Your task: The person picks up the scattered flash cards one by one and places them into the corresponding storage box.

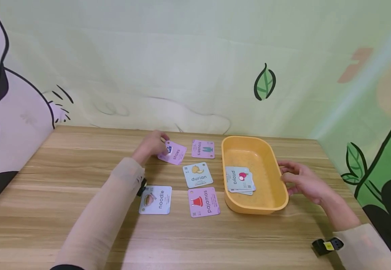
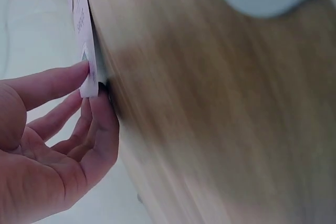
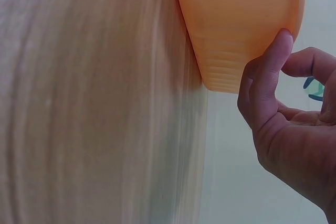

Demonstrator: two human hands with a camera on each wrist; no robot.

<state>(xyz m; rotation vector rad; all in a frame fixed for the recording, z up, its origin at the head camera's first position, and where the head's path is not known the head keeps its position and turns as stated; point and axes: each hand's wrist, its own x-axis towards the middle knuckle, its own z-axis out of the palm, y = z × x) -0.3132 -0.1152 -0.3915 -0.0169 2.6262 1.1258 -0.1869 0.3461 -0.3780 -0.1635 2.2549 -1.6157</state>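
In the head view my left hand point(image 1: 153, 145) pinches the near-left corner of a purple "shoes" flashcard point(image 1: 177, 154). Thumb and fingertips are on either side of that card point(image 2: 85, 40) in the left wrist view, where it is seen nearly edge-on just off the tabletop. My right hand point(image 1: 304, 182) touches the outer right wall of a yellow plastic tray point(image 1: 276, 180). Its bent fingers point(image 3: 265, 85) rest against the tray wall below the rim in the right wrist view. Inside the tray lies a small pile of cards with a "pitaya" card point(image 1: 237, 179) on top.
Left of the tray lie a "trousers" card point(image 1: 198, 149), a "durian" card point(image 1: 197, 175), a "pajamas" card point(image 1: 203, 202) and a "noodle" card point(image 1: 155, 200). A printed cloth backdrop point(image 1: 168, 75) stands behind the wooden table point(image 1: 168, 243).
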